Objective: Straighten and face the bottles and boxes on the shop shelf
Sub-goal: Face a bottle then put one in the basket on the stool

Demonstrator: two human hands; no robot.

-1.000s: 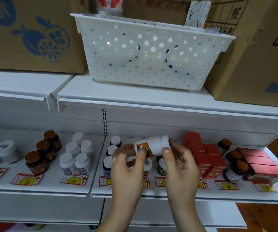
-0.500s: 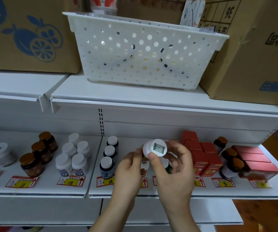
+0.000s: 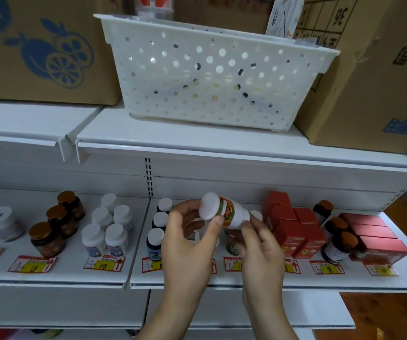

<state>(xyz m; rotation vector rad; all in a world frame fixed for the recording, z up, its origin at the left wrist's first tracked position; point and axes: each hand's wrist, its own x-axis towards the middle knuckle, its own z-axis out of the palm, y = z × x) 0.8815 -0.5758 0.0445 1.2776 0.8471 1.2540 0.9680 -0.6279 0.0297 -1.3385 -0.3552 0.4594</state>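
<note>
Both hands hold one white pill bottle [image 3: 224, 212] above the front of the lower shelf [image 3: 246, 282], tipped on its side with its flat white end toward the camera. The left hand [image 3: 187, 244] pinches that end between thumb and fingertips; the right hand [image 3: 261, 249] curls its fingers round the far end. The bottle's orange and green label is too blurred to read.

Directly behind the hands stand more bottles, mostly hidden; a green-labelled bottle [image 3: 232, 247] shows between the wrists. Just left of the left hand is a row of three dark bottles with white caps [image 3: 159, 227], running front to back. Further left sit a cluster of white-capped bottles [image 3: 109, 229], then three brown jars with gold lids [image 3: 55, 222], then white tubs [image 3: 0, 224] at the frame's edge. Just right of the right hand are red boxes [image 3: 290, 227] stacked in rows, then dark jars with brown lids [image 3: 339, 236], then flat red boxes [image 3: 376, 239].

Price tags [image 3: 104, 265] in red and yellow lie along the shelf front; one left of the hands reads 118, the others are partly covered or unclear.

On the upper shelf above the hands stands a white perforated basket [image 3: 217, 74]; what lies inside cannot be made out. Left of it is a cardboard carton with blue citrus prints [image 3: 45, 52]; right of it, a brown carton [image 3: 379, 77], and behind it a box face bearing 36.
</note>
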